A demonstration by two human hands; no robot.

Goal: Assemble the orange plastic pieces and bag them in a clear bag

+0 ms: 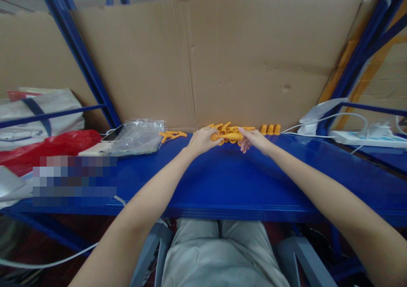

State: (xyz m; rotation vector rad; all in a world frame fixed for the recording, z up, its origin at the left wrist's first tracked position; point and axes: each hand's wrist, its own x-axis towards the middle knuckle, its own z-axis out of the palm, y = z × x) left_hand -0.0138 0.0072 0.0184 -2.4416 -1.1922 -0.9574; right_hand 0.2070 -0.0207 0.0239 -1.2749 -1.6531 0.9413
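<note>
A pile of small orange plastic parts [229, 130] lies on the blue shelf [222, 181] against the cardboard back. My left hand [203, 139] and my right hand [254, 139] meet over the pile, and both are closed on one orange piece [231, 137] held between them. A couple of loose orange parts [172, 135] lie left of my left hand. Three short orange caps [270, 129] stand in a row right of my right hand.
A clear plastic bag [138, 136] lies at the left with a red bag [54, 147] and a white bag [38, 109] beyond it. A white power strip [362, 138] with cables sits at the right. Blue rack posts [79, 54] flank the cardboard sheet [206, 62].
</note>
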